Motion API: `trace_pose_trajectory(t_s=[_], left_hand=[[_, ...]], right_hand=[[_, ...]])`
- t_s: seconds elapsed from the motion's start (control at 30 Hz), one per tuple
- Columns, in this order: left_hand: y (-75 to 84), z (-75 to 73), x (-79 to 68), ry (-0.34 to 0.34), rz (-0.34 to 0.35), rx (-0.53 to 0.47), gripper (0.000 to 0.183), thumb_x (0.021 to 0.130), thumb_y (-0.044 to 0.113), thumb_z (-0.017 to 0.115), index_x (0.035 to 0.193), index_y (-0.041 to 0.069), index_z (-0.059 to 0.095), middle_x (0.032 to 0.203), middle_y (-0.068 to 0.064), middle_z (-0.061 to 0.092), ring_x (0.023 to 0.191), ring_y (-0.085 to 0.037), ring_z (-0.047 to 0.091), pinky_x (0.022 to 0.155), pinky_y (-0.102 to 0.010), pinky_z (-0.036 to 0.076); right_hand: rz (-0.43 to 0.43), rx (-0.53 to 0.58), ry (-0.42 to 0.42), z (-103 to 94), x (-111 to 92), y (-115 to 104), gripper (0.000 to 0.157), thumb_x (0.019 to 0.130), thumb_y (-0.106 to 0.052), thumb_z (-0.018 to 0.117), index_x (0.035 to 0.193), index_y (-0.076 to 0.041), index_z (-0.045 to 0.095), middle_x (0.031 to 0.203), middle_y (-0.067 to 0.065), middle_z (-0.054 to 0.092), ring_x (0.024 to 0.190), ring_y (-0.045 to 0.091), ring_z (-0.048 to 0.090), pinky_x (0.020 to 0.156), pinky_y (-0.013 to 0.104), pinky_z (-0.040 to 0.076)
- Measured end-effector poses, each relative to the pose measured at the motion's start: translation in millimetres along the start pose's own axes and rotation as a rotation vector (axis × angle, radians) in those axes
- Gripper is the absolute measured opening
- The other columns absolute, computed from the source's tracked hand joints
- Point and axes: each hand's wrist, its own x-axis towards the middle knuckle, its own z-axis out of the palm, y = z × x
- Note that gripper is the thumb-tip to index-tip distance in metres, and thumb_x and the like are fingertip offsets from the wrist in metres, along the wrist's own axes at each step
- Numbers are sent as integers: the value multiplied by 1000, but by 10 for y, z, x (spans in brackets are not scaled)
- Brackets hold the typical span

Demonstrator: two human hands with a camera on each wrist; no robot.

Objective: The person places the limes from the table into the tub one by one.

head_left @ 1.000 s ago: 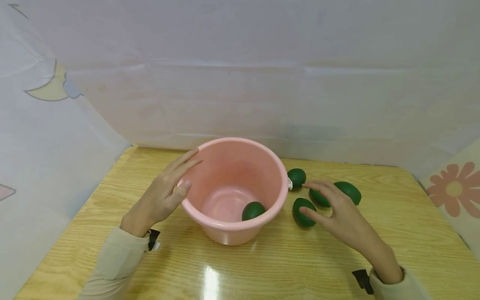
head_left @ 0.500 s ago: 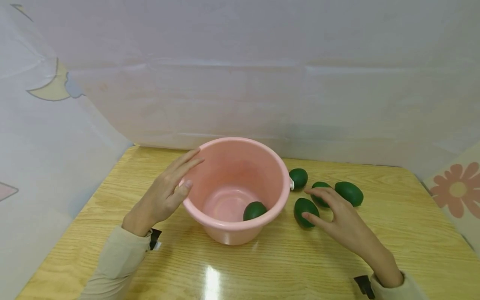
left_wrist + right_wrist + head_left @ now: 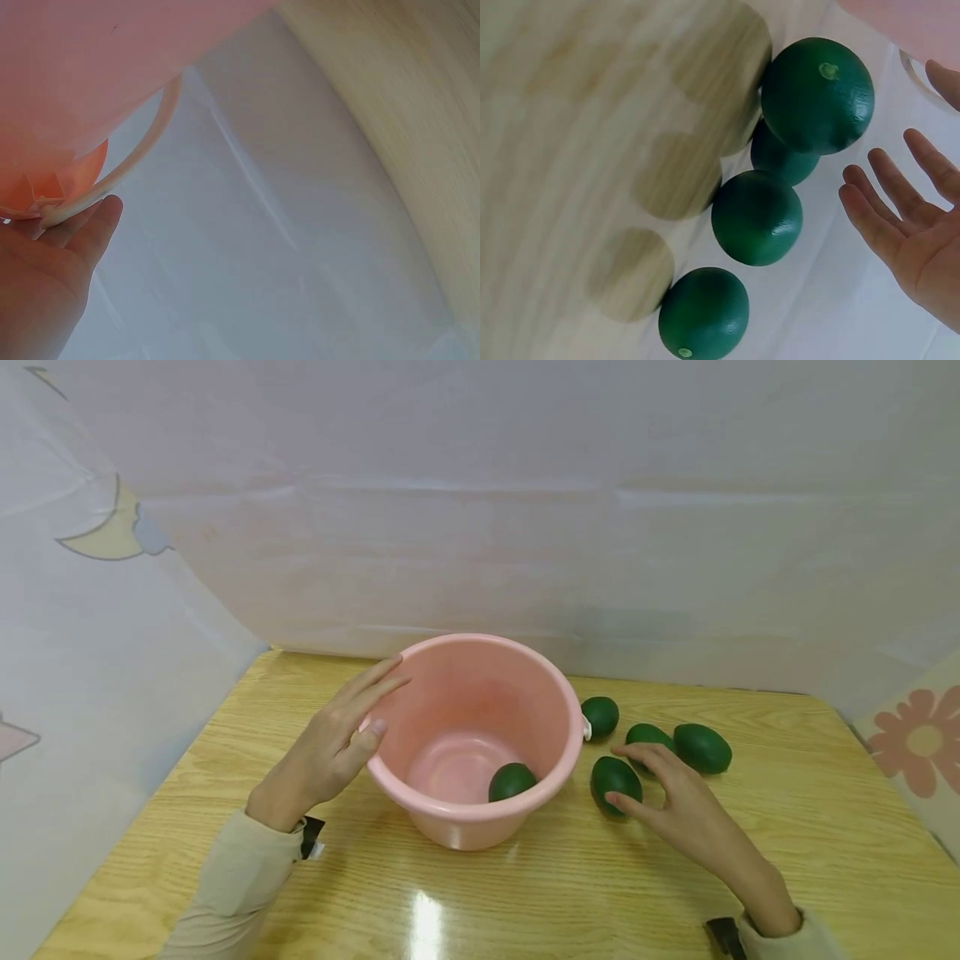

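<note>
A pink bucket (image 3: 470, 827) stands upright on the table, one dark green avocado (image 3: 512, 782) inside it. My left hand (image 3: 322, 747) rests against the left side of the bucket's rim with fingers extended. In the left wrist view its fingertips lie by the bucket's pale handle (image 3: 142, 142). My right hand (image 3: 686, 806) hovers over the nearest avocado (image 3: 613, 781) on the table, thumb and fingers spread and holding nothing. The right wrist view shows a gap between that hand (image 3: 915, 217) and the avocados (image 3: 817, 96).
Behind the nearest avocado lie another avocado (image 3: 649, 739), partly covered by the right fingers, and one farther right (image 3: 702, 748). One more avocado (image 3: 602, 718) sits beside the bucket's handle joint. A pale curtain (image 3: 465, 527) rises behind the wooden table (image 3: 360, 902).
The right hand has dropped slightly, uncovering more of the avocados behind it. The left hand stays at the bucket's rim. The whole head view shifts a little.
</note>
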Motion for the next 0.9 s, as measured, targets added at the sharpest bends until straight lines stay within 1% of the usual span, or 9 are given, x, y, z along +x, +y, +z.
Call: trace_pose_trajectory(t_s=[0.2,0.37,0.57,0.73,0.83,0.9], left_hand=[[-5,9,-4,-4,-2,-8,51,99,22,42,148,10,47,162,-7,31,149,-30,31,111,-63,34],[8,-10,1,-8,1,-5,50,100,24,42,148,10,46,162,-7,31,149,-30,31,111,-62,34],[19,-19,0,-6,5,3,50,100,22,42,148,10,46,162,-8,31,148,-31,32,111,-62,35],[18,-9,9,-4,11,0,51,97,17,45,148,10,46,162,-8,31,149,-30,31,111,-62,35],[21,-9,8,-8,8,-2,52,97,15,45,149,11,46,162,-8,31,149,-30,31,111,-62,34],[21,-10,6,-9,5,-2,51,97,16,45,149,11,46,162,-8,31,149,-30,31,111,-62,34]], right_hand=[[-7,-10,12,40,-8,38,54,83,-27,80,129,-6,61,127,13,62,117,37,60,91,59,50],[6,-5,4,41,3,53,54,84,-28,79,130,-6,60,129,15,61,119,38,58,92,59,50],[24,-11,-22,53,16,74,57,83,-27,80,131,-4,59,130,19,60,120,42,57,94,62,48],[42,-13,-48,56,13,86,58,82,-26,80,130,-2,58,131,21,58,121,45,54,94,65,45],[48,-3,-61,56,12,89,60,83,-27,80,132,-1,57,132,22,57,123,45,53,94,65,45],[49,3,-70,60,15,92,62,83,-29,80,133,-1,56,133,22,56,123,46,53,94,65,46]])
